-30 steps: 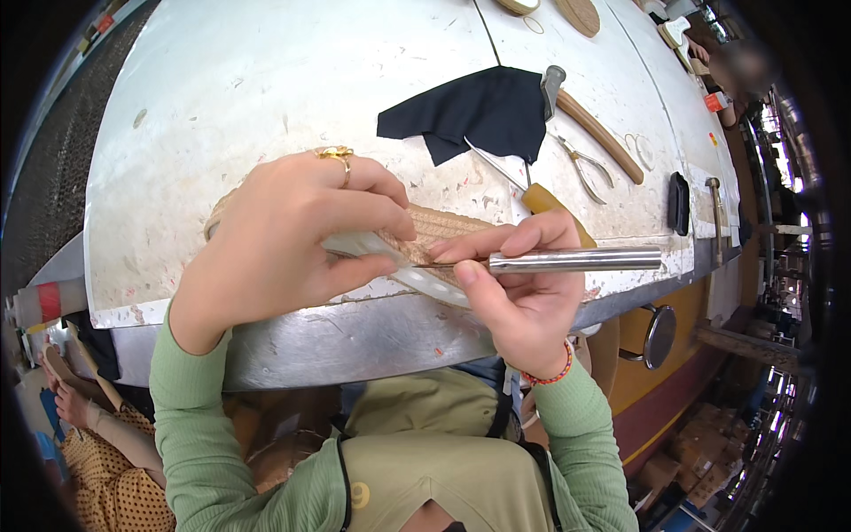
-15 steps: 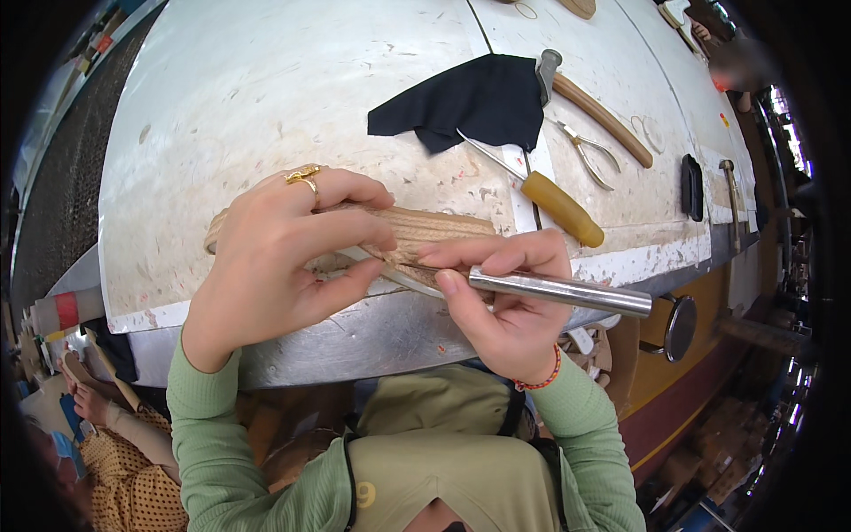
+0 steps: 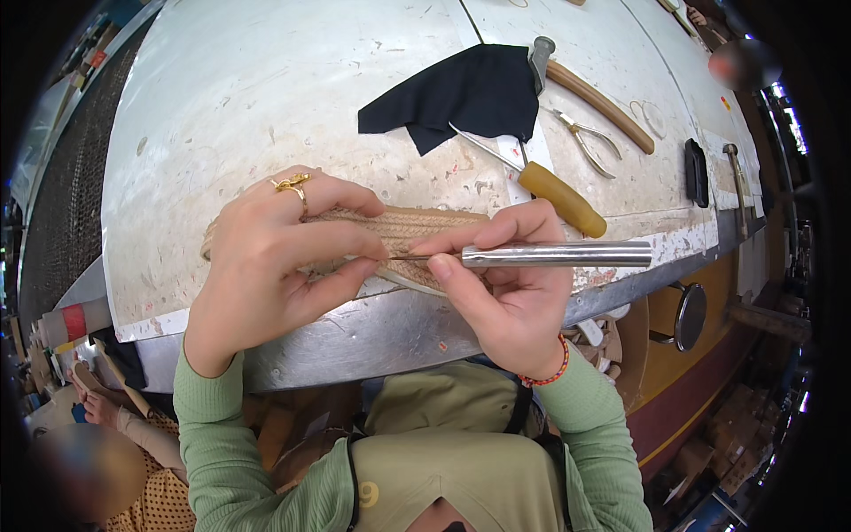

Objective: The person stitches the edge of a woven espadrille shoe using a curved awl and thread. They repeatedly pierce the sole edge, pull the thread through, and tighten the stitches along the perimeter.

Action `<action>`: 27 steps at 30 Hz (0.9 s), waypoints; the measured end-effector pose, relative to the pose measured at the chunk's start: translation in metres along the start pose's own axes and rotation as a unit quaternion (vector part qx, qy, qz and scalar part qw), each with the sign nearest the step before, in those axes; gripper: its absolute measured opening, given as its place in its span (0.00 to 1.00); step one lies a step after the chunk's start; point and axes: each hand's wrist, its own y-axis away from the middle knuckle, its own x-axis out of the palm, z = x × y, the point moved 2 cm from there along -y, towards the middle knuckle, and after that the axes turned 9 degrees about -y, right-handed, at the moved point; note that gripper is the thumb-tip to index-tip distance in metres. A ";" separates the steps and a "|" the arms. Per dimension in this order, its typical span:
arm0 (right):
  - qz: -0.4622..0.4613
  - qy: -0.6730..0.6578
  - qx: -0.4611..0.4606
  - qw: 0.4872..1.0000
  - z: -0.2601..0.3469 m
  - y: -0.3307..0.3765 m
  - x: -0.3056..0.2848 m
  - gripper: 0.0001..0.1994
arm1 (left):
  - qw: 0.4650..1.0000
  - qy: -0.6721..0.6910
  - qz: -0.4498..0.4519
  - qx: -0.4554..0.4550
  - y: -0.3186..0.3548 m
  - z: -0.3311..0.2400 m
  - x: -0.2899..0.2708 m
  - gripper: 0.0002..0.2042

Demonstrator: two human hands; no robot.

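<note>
A tan braided-rope sole lies flat at the near edge of the white worktable. My left hand, with a gold ring on one finger, presses down on its left part and covers most of it. My right hand grips a steel-handled awl held level, its thin point touching the sole's side between my two hands.
Behind the sole lie a black fabric piece, a yellow-handled knife, small pliers, a brown-handled hammer and a dark block. Another person sits low at the left. A round disc hangs under the table edge.
The awl handle has levelled out and its point has come up to the sole's side. My left hand has shifted slightly on the sole.
</note>
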 end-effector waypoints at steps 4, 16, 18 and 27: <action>0.000 0.000 0.014 1.000 -0.001 -0.001 0.001 0.16 | 1.000 -0.004 -0.012 0.001 -0.001 -0.001 0.000 0.07; -0.024 -0.072 0.072 0.995 0.002 -0.014 0.000 0.14 | 0.999 0.030 0.016 -0.032 -0.001 -0.001 0.000 0.10; -0.022 -0.057 0.073 0.995 0.002 -0.015 -0.001 0.16 | 0.999 0.028 0.022 -0.031 -0.001 0.000 0.000 0.10; -0.013 -0.043 0.068 0.997 0.003 -0.018 0.001 0.17 | 1.000 0.003 0.013 -0.014 -0.003 -0.001 -0.001 0.09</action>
